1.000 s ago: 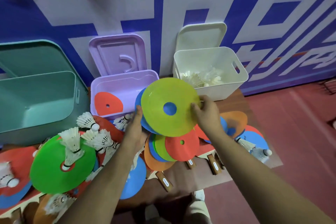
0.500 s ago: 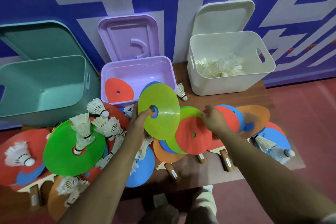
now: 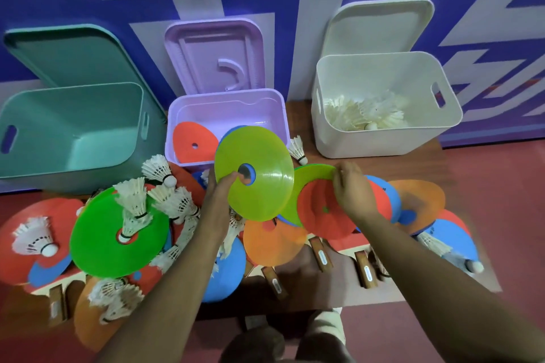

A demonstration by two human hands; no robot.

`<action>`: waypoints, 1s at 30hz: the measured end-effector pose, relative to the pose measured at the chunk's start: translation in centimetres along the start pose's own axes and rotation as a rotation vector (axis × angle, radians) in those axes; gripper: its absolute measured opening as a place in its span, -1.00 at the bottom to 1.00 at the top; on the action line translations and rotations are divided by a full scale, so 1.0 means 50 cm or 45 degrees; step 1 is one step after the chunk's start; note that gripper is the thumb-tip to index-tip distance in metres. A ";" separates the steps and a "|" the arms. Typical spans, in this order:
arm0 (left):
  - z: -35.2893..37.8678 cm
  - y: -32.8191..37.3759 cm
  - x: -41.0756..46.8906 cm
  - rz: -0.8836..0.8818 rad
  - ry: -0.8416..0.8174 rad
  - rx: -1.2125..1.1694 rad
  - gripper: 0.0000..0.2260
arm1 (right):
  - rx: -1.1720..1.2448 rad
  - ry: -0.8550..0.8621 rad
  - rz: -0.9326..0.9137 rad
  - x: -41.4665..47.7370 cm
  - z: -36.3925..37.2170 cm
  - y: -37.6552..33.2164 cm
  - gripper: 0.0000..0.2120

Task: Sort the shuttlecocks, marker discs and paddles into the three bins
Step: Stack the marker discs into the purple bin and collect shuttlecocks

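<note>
With left hand (image 3: 219, 194) gripping yellow-green disc (image 3: 256, 174) just short of purple bin (image 3: 227, 97), lift forward; right hand (image 3: 351, 191) pinching green disc (image 3: 312, 174).

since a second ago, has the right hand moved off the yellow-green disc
Yes. The right hand has left the yellow-green disc, which only the left hand holds by the purple bin. It has dropped toward the table, onto the red disc.

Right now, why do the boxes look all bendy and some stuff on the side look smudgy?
In the head view, the wide lens bows the teal bin and white bin outward; the picture smears toward its edges, so the shuttlecock at the right looks streaked, while the yellow-green disc in the middle stays fairly sharp.
</note>
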State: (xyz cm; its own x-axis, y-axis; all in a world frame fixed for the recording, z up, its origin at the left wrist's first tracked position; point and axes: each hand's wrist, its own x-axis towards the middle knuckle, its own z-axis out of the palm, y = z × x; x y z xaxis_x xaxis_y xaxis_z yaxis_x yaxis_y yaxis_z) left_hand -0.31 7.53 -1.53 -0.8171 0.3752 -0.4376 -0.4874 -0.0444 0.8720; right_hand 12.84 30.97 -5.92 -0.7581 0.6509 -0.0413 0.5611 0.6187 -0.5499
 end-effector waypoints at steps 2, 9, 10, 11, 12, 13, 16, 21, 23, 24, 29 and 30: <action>0.002 0.008 -0.005 0.022 -0.005 -0.004 -0.57 | -0.075 0.100 -0.003 -0.004 -0.033 -0.012 -0.88; 0.015 0.031 -0.027 0.200 -0.005 0.167 -0.76 | 0.053 0.500 0.207 -0.004 -0.133 -0.068 -0.86; 0.018 0.029 -0.026 0.216 -0.017 0.204 -0.78 | 0.107 0.553 0.259 -0.003 -0.143 -0.074 -0.87; 0.023 0.027 -0.025 0.220 -0.020 0.251 -0.78 | 0.158 0.600 0.303 -0.003 -0.151 -0.079 -0.88; 0.027 0.026 -0.022 0.217 -0.011 0.293 -0.75 | 0.204 0.648 0.332 -0.005 -0.158 -0.085 -0.87; 0.031 0.025 -0.019 0.201 -0.011 0.322 -0.70 | 0.248 0.697 0.352 -0.008 -0.164 -0.090 -0.87; 0.039 0.022 -0.018 0.191 -0.014 0.370 -0.63 | 0.403 0.829 0.385 -0.024 -0.178 -0.109 -0.87; 0.039 0.059 -0.045 0.117 -0.030 0.285 -0.44 | 0.706 0.820 0.350 -0.045 -0.178 -0.158 -0.93; 0.027 0.059 -0.038 0.045 -0.115 0.110 -0.28 | 0.751 0.668 0.382 -0.052 -0.165 -0.181 -0.96; 0.013 0.058 -0.041 0.031 -0.255 0.004 -0.27 | 0.726 0.556 0.398 -0.058 -0.154 -0.191 -0.96; 0.006 0.079 -0.050 -0.173 -0.443 -0.360 -0.47 | 0.777 0.204 0.374 -0.085 -0.094 -0.219 -0.88; -0.001 0.079 -0.053 -0.202 -0.430 -0.391 -0.55 | 0.774 0.143 0.343 -0.088 -0.087 -0.222 -0.87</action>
State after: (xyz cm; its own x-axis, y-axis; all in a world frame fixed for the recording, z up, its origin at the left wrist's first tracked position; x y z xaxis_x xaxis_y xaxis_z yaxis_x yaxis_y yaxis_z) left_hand -0.08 6.34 3.08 -0.6042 0.6771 -0.4201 -0.7080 -0.2142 0.6730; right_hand 11.38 23.16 4.01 -0.5604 0.8098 -0.1737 0.4137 0.0920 -0.9058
